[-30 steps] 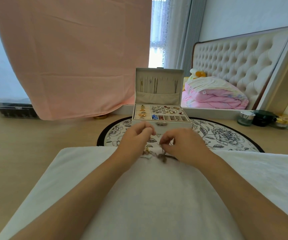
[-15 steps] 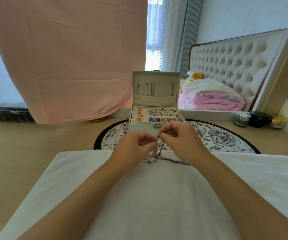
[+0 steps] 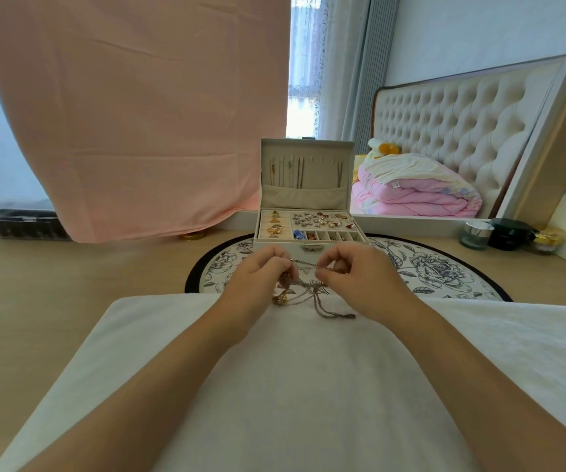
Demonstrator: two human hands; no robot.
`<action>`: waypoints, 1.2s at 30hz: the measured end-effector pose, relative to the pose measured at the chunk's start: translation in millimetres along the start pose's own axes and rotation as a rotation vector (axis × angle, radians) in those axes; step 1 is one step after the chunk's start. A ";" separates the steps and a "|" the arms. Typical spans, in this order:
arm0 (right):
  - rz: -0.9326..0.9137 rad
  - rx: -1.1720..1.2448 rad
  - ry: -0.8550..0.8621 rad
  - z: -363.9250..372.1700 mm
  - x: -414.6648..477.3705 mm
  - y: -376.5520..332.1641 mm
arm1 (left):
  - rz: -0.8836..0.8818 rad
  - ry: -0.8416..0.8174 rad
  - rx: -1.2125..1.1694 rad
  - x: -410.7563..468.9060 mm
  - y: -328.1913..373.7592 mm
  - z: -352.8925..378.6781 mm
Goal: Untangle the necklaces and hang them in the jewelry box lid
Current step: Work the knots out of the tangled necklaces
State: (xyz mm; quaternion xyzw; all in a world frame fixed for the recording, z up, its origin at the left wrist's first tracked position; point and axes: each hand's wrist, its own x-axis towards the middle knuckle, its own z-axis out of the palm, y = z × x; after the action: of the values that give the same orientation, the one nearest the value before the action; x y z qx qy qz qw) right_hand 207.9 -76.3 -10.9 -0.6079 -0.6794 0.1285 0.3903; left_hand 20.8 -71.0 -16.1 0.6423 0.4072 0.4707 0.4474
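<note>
Nothing legible turns up anywhere in this view. There's a small white tag on the folded pink quilt, but its print is too small to read, and the jars on the table at right show no lettering I can make out.

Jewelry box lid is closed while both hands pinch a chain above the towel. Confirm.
Not closed: the head view shows the lid standing open. The left hand and right hand do pinch a chain above the towel.
</note>
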 end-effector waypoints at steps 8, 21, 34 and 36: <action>0.356 0.786 0.021 -3.7 0.2 -12.8 | -0.023 -0.094 0.000 -2.6 -3.5 3.2; 0.114 0.611 0.085 -5.3 -4.0 -20.6 | 0.108 -0.111 0.177 -4.6 -10.5 3.3; 0.330 0.907 -0.350 -19.5 -1.8 -10.7 | -0.036 -0.012 -0.194 2.1 -8.8 -3.6; 0.333 0.923 -0.369 -22.5 -0.2 -7.8 | -0.046 -0.007 -0.170 1.7 -8.2 -4.9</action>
State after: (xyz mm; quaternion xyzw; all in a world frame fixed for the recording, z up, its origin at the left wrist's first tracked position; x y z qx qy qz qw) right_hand 217.7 -85.0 8.9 -0.4398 -0.5035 0.5798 0.4657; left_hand 15.7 -66.3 -22.8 0.5942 0.3785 0.4909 0.5125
